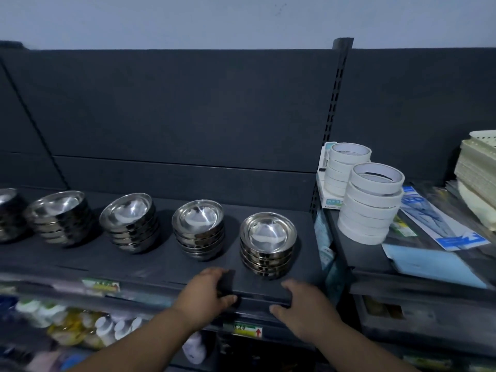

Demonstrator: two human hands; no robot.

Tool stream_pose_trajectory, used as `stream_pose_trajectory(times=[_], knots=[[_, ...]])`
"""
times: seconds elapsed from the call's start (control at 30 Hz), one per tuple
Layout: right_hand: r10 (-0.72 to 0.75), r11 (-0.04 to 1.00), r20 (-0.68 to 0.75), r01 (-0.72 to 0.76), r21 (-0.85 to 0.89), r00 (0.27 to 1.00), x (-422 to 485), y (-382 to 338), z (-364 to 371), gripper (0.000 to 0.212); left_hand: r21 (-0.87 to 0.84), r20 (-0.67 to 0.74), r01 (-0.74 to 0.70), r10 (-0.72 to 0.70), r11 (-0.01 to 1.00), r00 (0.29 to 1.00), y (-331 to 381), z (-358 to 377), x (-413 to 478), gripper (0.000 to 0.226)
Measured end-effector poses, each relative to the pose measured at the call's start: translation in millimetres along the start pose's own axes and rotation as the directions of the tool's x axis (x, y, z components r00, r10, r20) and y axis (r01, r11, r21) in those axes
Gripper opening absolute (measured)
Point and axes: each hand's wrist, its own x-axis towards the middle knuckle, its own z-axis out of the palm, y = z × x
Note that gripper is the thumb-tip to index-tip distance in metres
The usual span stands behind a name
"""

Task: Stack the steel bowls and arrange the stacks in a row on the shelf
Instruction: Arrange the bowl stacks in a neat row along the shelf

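1. Dark grey back panels fill the upper frame, with a pale wall above them; a dark shelf runs across the middle.
2. Five stacks of steel bowls stand in a row on it, well apart from one another, running from the left edge toward the centre right.
3. Leftmost stack is cut by the frame. Next come the second stack, third stack, fourth stack and fifth stack.
4. The bowls are polished and mirror-bright, round and shallow with a flat rolled rim. They are nested upright several deep, and each top bowl shows a white glare in its bottom.
5. The fifth stack sits nearest the front edge, just above the hands.
6. Left hand, lower centre, has fingers and thumb curled round a dark object at the shelf's front edge; what it is cannot be told.
7. Right hand lies palm down on the same edge, fingers bent, thumb out to the left. Whether it grips the lip cannot be told.
8. At right, white tape rolls stand piled on a neighbouring shelf, with blue-and-white packets and cream trays beside them.
9. Lower left shows blurred bottles and a price label.
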Motion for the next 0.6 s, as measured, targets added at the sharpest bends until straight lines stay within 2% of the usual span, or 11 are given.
stream_pose_trajectory(times=[0.13,0.3,0.43,0.6], knots=[[-0.085,0.996,0.029,0.086,-0.036,0.996,-7.2,-20.7,4.7,0.067,0.058,-0.066,0.037,-0.033,0.998,0.997,-18.7,-20.0,-17.7,0.062],[-0.147,0.988,0.045,0.144,0.060,0.988,-2.6,-65.6,20.3,0.070,0.080,-0.148,0.139,-0.126,0.987,0.981,-61.1,-56.9,-29.5,0.065],[-0.078,0.987,0.021,0.075,0.144,0.997,14.2,-102.1,38.1,0.074,0.057,-0.185,0.194,-0.180,0.979,0.966,-106.1,-83.3,-29.6,0.065],[0.065,0.972,-0.105,-0.040,0.230,0.992,38.7,-142.4,67.5,0.068,0.035,-0.213,0.206,-0.194,0.978,0.957,-166.8,-117.0,-16.7,0.062]])
